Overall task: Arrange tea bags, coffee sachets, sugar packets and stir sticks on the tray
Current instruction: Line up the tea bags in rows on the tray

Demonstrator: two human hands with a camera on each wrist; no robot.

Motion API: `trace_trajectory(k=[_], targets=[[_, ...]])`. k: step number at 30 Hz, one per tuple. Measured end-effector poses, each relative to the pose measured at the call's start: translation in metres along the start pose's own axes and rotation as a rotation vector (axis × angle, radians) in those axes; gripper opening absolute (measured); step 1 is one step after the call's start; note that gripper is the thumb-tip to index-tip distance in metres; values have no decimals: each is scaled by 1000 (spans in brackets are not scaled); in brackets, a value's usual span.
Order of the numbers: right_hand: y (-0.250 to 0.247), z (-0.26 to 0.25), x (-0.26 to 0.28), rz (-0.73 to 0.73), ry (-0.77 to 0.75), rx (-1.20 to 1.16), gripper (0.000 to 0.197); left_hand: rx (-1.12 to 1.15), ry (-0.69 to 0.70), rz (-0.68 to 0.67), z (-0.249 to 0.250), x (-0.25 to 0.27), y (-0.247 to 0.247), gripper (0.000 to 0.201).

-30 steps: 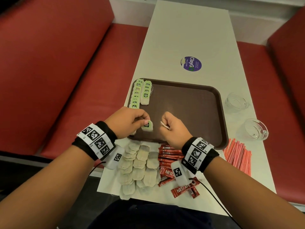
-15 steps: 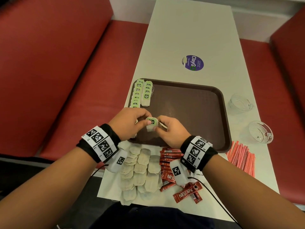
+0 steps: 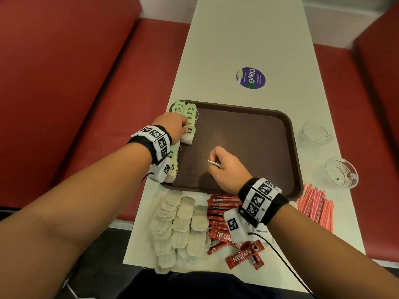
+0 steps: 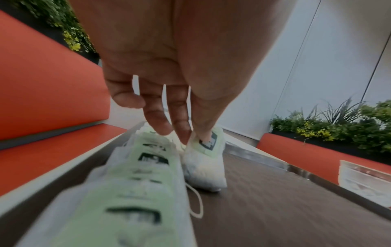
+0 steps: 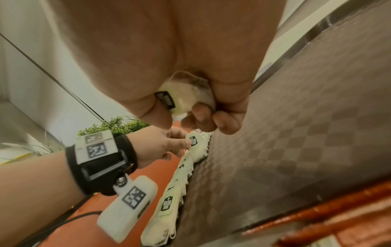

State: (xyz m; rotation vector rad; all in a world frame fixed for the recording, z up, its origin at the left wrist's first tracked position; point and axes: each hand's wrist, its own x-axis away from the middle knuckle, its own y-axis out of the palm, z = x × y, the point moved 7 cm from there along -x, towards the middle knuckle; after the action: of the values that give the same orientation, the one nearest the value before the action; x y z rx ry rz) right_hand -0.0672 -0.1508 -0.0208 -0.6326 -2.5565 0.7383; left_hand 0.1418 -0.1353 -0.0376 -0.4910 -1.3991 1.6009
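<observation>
The left hand (image 3: 172,126) pinches a green-tagged tea bag (image 3: 188,135) at the near end of the second row on the brown tray (image 3: 289,134), just right of the longer row (image 3: 172,165) under its wrist. The right hand (image 3: 224,169), curled over mid-tray, grips another tea bag (image 5: 186,98). Behind its wrist lie loose tea bags (image 3: 183,223), Nescafe sachets (image 3: 220,212) and red stir sticks (image 3: 315,208).
</observation>
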Motion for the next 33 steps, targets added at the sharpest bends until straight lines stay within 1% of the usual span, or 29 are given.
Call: trace_trajectory(k=[2, 5, 7, 9, 10, 13, 14, 16, 18, 20, 21, 22, 23, 25, 26, 28, 30, 31, 33], targets=[[-1, 0, 1, -14, -9, 12, 11, -23, -40, 0, -3, -10, 1, 28], [-2, 2, 0, -12, -14, 22, 14, -35, -109, 12, -7, -19, 2, 36], [-3, 4, -1, -2, -13, 21, 16, -28, -123, 48, -4, -22, 1, 42], [-4, 7, -2, 4, -2, 14, 17, -13, -119, 77, 3, -24, 0, 41], [-4, 9, -2, 1, 4, 11, 18, -20, -119, 74, 8, -24, 1, 41], [-3, 12, -4, -4, 7, 16, 18, -98, -116, 11, 14, -30, 10, 52], [-2, 13, -4, -6, 10, 11, 17, -117, -115, -10, 13, -32, 13, 52], [-3, 14, -4, 1, 15, -10, 14, -130, -120, -37, 11, -33, 16, 45], [-7, 14, -5, 44, -1, -11, 17, -116, -131, -51, 10, -32, 16, 37], [-12, 13, -6, 101, -24, 3, 21, -123, -144, -39, 13, -27, 12, 41], [-14, 13, -7, 118, -21, 3, 20, -126, -132, -11, 16, -23, 7, 45], [-16, 13, -8, 127, -15, 2, 18, -97, -108, 26, 21, -18, 0, 44], [-18, 13, -8, 132, -13, 3, 17, -25, -64, 64, 26, -12, -6, 39], [-22, 13, -9, 131, -8, 4, 17, 193, 69, 105, 42, 9, -18, 25], [-23, 13, -10, 132, 1, -7, 17, 292, 145, 108, 50, 22, -23, 22], [-24, 15, -11, 133, 19, -48, 19, 422, 285, 51, 62, 51, -26, 20], [-24, 15, -12, 149, 7, -90, 18, 452, 388, -38, 69, 73, -22, 17], [-24, 14, -13, 163, -7, -108, 17, 435, 418, -57, 70, 80, -19, 16], [-23, 11, -13, 181, -32, -150, 22, 407, 439, -33, 67, 85, -13, 14]])
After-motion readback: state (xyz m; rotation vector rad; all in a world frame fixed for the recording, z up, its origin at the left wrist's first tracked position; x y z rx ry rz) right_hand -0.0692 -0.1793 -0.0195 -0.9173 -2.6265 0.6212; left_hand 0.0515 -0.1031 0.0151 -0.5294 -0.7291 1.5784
